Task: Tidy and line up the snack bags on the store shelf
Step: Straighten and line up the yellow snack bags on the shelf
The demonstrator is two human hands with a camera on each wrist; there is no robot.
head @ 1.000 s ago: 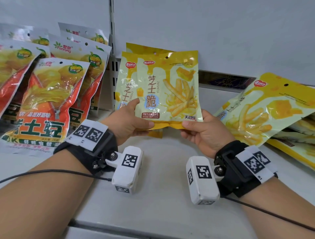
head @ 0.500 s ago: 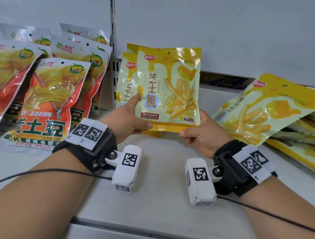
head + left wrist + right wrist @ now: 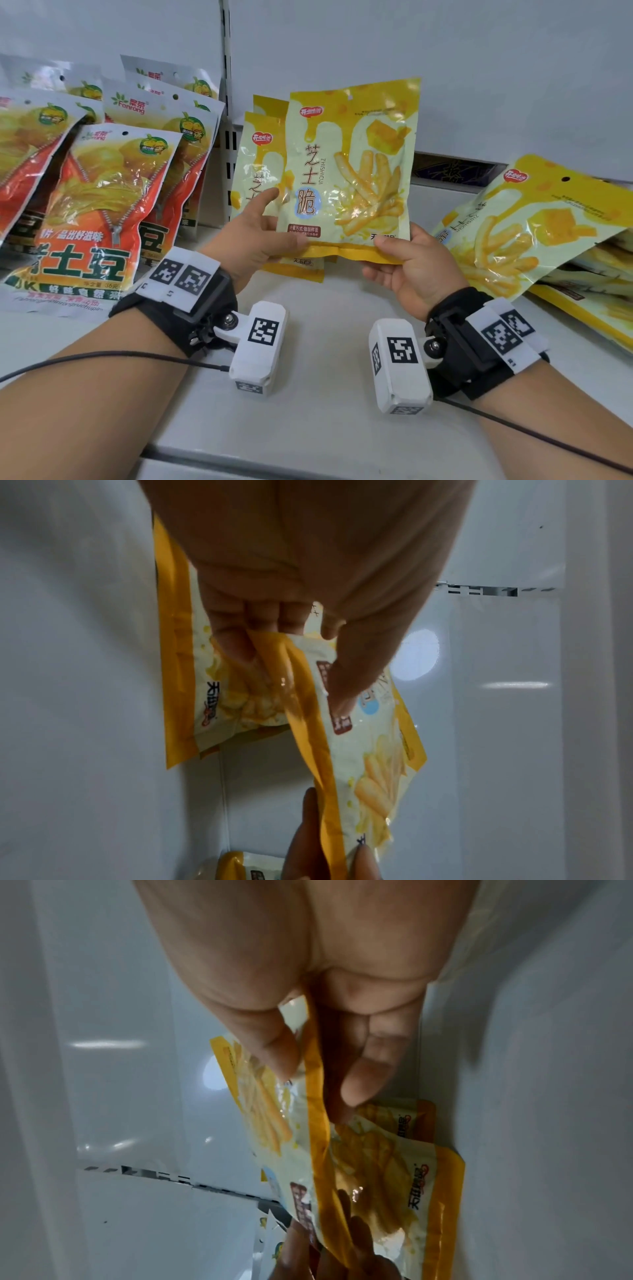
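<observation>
Your left hand (image 3: 253, 236) and right hand (image 3: 411, 267) pinch one yellow "芝士脆" bag (image 3: 349, 171); two more stand behind, beside orange Fanrong bags (image 3: 102, 205).

My left hand (image 3: 255, 236) pinches the yellow bag (image 3: 349, 164) at its lower left corner, index finger extended. My right hand (image 3: 411, 263) pinches the lower right corner, both forearms reaching forward.

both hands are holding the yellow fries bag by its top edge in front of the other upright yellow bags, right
Not quite: the left hand and right hand grip the fries bag by its bottom edge, not the top, as the head view shows. The rest stands: it is held in front of the upright yellow bags.
</observation>
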